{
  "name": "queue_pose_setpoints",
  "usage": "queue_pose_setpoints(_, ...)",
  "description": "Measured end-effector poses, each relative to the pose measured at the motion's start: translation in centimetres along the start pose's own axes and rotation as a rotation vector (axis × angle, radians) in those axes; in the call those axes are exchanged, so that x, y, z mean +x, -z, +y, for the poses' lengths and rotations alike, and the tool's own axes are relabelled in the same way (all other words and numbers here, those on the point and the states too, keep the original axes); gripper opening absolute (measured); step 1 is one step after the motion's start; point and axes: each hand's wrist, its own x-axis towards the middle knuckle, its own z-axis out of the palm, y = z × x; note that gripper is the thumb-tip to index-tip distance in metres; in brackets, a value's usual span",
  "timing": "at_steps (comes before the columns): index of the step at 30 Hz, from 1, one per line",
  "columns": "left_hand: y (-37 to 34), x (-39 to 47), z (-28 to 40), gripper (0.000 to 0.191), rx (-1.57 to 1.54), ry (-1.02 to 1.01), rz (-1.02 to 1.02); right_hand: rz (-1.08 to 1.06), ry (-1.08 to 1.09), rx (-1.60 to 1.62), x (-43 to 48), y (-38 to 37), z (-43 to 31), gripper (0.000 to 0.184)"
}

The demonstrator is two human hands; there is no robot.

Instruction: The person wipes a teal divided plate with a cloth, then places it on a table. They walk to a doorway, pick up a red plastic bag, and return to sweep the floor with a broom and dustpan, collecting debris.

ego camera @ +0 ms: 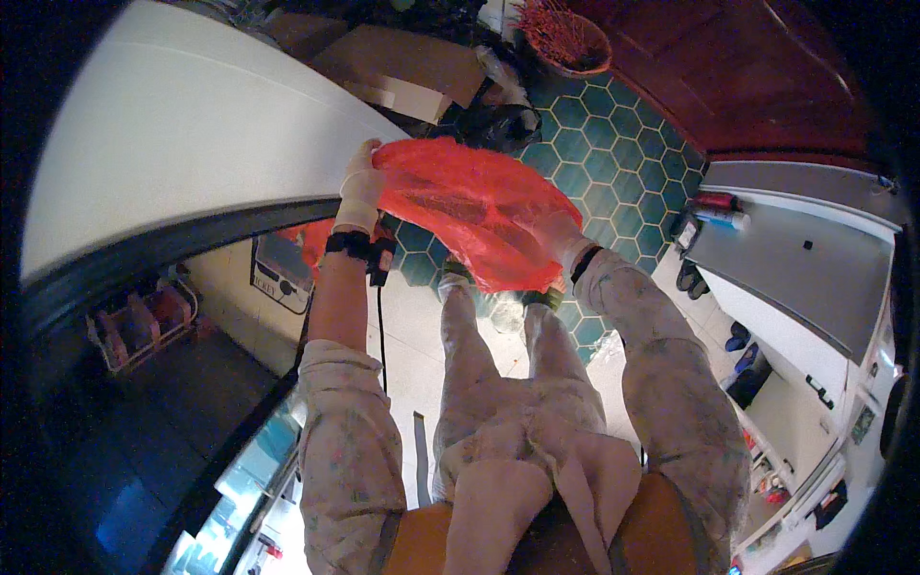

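A red plastic bag (474, 205) is stretched out between my two hands, above the floor and my feet. My left hand (363, 180), with a black band on the wrist, grips the bag's left end beside the edge of a white panel. At the bag's right side is my right hand (553, 233), partly covered by the thin red plastic and blurred, its fingers hard to make out. A black device with a cable (381, 259) hangs by my left wrist.
Cardboard boxes (402, 57) and a black plastic bag (503, 128) lie ahead. A basket of red stems (575, 47) stands near a dark red door (726, 72). To the right is a grey-topped cabinet (798, 251) with shoes beside it. Green hexagonal tiles (604, 172) cover the floor ahead.
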Motion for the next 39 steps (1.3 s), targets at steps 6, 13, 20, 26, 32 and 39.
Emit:
queue_pose_setpoints(6, -2.9, -1.6, -2.2, 0.067, 0.351, -0.467, 0.504, -0.446, -0.101, 0.104, 6.5, -1.3, -3.3, 0.107)
queue_pose_setpoints(13, -7.7, -2.5, -8.0, 0.049, 0.58, -0.75, 0.388, -0.311, -0.118, 0.333, 13.4, -5.5, -4.0, 0.113)
queue_pose_setpoints(20, -7.5, 9.2, -13.5, 0.051, 0.956, -0.58, 0.131, -0.31, -0.337, 0.505, 17.6, -11.5, -3.7, 0.079)
queue_pose_setpoints(26, -10.3, 10.3, -14.4, 0.058, 0.828, -0.564, -0.062, -0.116, -0.671, 0.957, 14.5, -11.7, -6.0, 0.053)
queue_pose_setpoints(32, -10.6, 10.4, -15.5, 0.051, 0.71, -0.096, -0.214, 0.0, -0.432, 1.102, 4.1, -12.7, -7.1, 0.018)
queue_pose_setpoints(39, -12.0, 7.8, -15.1, 0.025, 0.723, -0.172, -0.372, -0.168, -0.779, 0.518, -16.2, -16.7, -10.0, 0.017)
